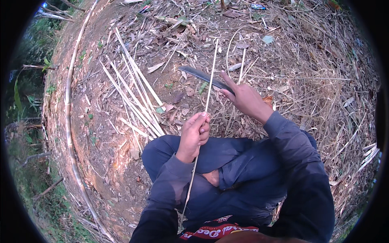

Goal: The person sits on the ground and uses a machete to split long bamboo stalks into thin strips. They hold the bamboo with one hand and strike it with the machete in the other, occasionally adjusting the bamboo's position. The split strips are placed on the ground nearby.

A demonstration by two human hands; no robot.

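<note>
My left hand [193,137] is closed around a long, thin, pale strip [211,77] that looks like split bamboo. The strip runs up and away above the fist, and its lower end passes over my lap. My right hand [248,100] grips a dark-bladed machete [199,74], its index finger stretched along the back of the tool. The blade points left and crosses the upper part of the strip; whether the two touch I cannot tell. Most of the handle is hidden in the palm.
Several pale split strips [139,106] lie fanned on the ground beside my left knee. A long pole [69,101] curves along the left, with green plants [28,141] beyond. Dry leaves and shavings litter the soil. More strips [369,156] lie at far right.
</note>
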